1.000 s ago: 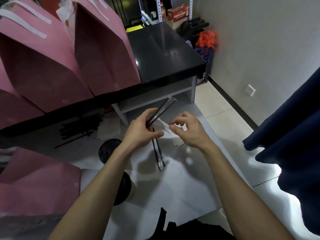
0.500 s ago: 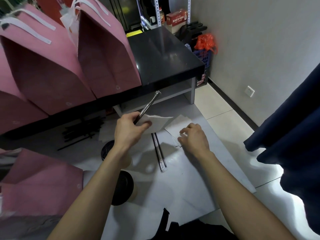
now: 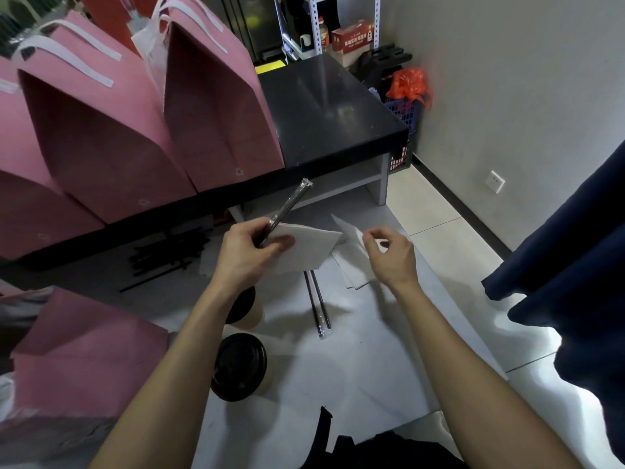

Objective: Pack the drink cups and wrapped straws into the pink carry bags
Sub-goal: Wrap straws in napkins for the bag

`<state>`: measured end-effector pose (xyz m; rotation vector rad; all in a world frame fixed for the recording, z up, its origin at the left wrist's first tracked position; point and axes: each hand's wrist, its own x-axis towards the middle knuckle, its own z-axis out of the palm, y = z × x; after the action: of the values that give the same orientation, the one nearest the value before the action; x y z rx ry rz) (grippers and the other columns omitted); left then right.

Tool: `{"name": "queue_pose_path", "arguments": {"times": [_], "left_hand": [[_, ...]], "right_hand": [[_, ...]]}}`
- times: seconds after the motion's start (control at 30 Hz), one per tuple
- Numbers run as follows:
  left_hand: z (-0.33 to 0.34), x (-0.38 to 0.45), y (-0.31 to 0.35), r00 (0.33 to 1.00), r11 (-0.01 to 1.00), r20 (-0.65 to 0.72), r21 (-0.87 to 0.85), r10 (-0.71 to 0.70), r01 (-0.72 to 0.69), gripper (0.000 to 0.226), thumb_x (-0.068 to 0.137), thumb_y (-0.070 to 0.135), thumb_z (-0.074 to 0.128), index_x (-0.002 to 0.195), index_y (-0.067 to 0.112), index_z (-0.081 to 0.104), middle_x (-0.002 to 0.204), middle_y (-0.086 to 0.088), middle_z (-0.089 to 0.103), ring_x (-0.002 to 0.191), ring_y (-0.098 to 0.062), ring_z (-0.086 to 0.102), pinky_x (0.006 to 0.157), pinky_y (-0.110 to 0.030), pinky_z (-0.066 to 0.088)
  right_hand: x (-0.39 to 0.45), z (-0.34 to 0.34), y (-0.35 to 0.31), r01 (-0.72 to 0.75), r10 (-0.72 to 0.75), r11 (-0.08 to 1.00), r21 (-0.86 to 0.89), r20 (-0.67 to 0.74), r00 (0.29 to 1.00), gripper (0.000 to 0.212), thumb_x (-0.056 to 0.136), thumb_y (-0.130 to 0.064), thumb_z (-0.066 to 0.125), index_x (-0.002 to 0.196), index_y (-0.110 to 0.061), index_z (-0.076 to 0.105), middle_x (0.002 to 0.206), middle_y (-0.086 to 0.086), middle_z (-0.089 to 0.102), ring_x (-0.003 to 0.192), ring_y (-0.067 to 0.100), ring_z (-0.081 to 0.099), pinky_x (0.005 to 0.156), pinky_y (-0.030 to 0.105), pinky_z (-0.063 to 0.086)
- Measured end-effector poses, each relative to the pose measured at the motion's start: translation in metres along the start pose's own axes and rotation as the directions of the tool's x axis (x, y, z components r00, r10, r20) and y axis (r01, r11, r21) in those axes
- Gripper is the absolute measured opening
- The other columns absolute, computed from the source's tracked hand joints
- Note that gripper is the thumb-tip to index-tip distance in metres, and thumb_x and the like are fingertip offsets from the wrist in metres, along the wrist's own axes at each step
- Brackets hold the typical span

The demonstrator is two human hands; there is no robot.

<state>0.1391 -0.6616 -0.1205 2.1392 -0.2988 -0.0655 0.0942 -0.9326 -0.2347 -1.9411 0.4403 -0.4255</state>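
Above the white sheet (image 3: 355,367), left hand (image 3: 248,253) grips wrapped straw (image 3: 291,204) and napkin (image 3: 309,247).

A black table (image 3: 338,106) carries a row of pink bags (image 3: 216,106) standing upright side by side along its near edge, white handles on top. Below and in front of it lies a white sheet (image 3: 355,367) spread on the floor. On the sheet stand two cups (image 3: 240,365) with black lids, one behind the other, near a pair of wrapped straws (image 3: 319,306) lying side by side. White napkins (image 3: 355,269) lie just beyond the straws. A heap of black straws (image 3: 169,255) lies at the foot of the table. Another pink bag (image 3: 84,353) sits at the left.
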Motion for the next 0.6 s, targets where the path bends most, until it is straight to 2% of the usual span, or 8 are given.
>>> {"name": "queue_pose_path", "arguments": {"times": [0.1, 0.2, 0.27, 0.33, 0.4, 0.5, 0.57, 0.6], "left_hand": [[-0.004, -0.001, 0.007, 0.991, 0.997, 0.136, -0.078, 0.014, -0.003, 0.029, 0.086, 0.037, 0.089, 0.091, 0.011, 0.076, 0.075, -0.005, 0.063, 0.071, -0.015, 0.055, 0.069, -0.037, 0.046], [0.001, 0.002, 0.009, 0.993, 0.994, 0.116, -0.103, -0.009, 0.021, 0.018, 0.088, 0.029, 0.091, 0.096, 0.016, 0.082, 0.091, -0.013, 0.080, 0.081, -0.018, 0.069, 0.081, -0.049, 0.061], [0.006, 0.006, 0.006, 0.995, 0.990, 0.084, -0.124, -0.056, 0.066, 0.014, 0.089, 0.021, 0.091, 0.099, 0.016, 0.083, 0.097, -0.010, 0.083, 0.092, -0.026, 0.079, 0.093, -0.059, 0.063], [0.009, 0.009, 0.001, 0.994, 0.989, 0.046, -0.097, -0.104, 0.108, 0.015, 0.088, 0.020, 0.092, 0.100, 0.017, 0.084, 0.097, -0.005, 0.084, 0.101, -0.033, 0.080, 0.095, -0.060, 0.062], [0.010, 0.011, -0.005, 0.990, 0.986, 0.028, -0.093, -0.136, 0.138, 0.017, 0.087, 0.023, 0.093, 0.100, 0.020, 0.085, 0.096, 0.000, 0.084, 0.101, -0.030, 0.081, 0.094, -0.058, 0.063], [0.012, 0.010, -0.010, 0.990, 0.988, -0.005, -0.071, -0.138, 0.137, 0.035, 0.085, 0.047, 0.090, 0.111, 0.026, 0.079, 0.103, 0.006, 0.081, 0.098, -0.017, 0.078, 0.086, -0.043, 0.063], [0.014, 0.009, -0.012, 0.984, 0.985, -0.056, 0.023, -0.168, 0.169, 0.048, 0.088, 0.065, 0.076, 0.120, 0.032, 0.063, 0.113, 0.013, 0.069, 0.102, -0.006, 0.067, 0.082, -0.027, 0.051], [0.016, 0.009, -0.012, 0.977, 0.978, -0.057, 0.015, -0.205, 0.206, 0.042, 0.090, 0.067, 0.067, 0.116, 0.035, 0.057, 0.111, 0.012, 0.064, 0.102, -0.010, 0.065, 0.081, -0.028, 0.048]], "right_hand": [[0.008, -0.004, -0.026, -0.114, 0.087, 0.946, 0.302, 0.102, 0.991, 0.013, 0.105, -0.018, 0.069, 0.094, -0.020, 0.075, 0.090, -0.003, 0.074, 0.085, 0.012, 0.067, 0.083, 0.032, 0.054], [0.004, 0.000, -0.050, -0.236, 0.111, 0.847, 0.477, 0.276, 0.955, 0.016, 0.108, -0.013, 0.065, 0.096, -0.014, 0.075, 0.085, 0.000, 0.072, 0.077, 0.013, 0.064, 0.079, 0.036, 0.054], [-0.003, 0.003, -0.063, -0.333, 0.120, 0.779, 0.531, 0.396, 0.911, 0.023, 0.111, -0.025, 0.061, 0.101, -0.013, 0.078, 0.084, 0.000, 0.073, 0.076, 0.015, 0.066, 0.076, 0.035, 0.055], [-0.010, 0.005, -0.071, -0.421, 0.110, 0.723, 0.547, 0.510, 0.853, 0.047, 0.109, -0.049, 0.059, 0.115, -0.008, 0.080, 0.092, 0.006, 0.077, 0.086, 0.021, 0.072, 0.080, 0.036, 0.058], [-0.015, 0.006, -0.073, -0.425, 0.050, 0.725, 0.541, 0.575, 0.817, 0.051, 0.102, -0.049, 0.070, 0.121, -0.002, 0.077, 0.102, 0.010, 0.079, 0.093, 0.022, 0.075, 0.082, 0.034, 0.060], [-0.017, 0.011, -0.073, -0.350, 0.052, 0.782, 0.516, 0.506, 0.861, 0.014, 0.100, -0.005, 0.076, 0.113, -0.001, 0.076, 0.097, 0.009, 0.082, 0.085, 0.019, 0.078, 0.081, 0.038, 0.063], [-0.015, 0.013, -0.072, -0.355, 0.166, 0.795, 0.492, 0.386, 0.907, 0.010, 0.098, 0.002, 0.074, 0.103, -0.006, 0.077, 0.088, 0.003, 0.083, 0.076, 0.014, 0.077, 0.078, 0.037, 0.062], [-0.014, 0.014, -0.073, -0.354, 0.210, 0.798, 0.487, 0.326, 0.922, 0.011, 0.098, 0.002, 0.074, 0.099, -0.009, 0.077, 0.084, 0.001, 0.082, 0.073, 0.012, 0.076, 0.077, 0.037, 0.062]]}}
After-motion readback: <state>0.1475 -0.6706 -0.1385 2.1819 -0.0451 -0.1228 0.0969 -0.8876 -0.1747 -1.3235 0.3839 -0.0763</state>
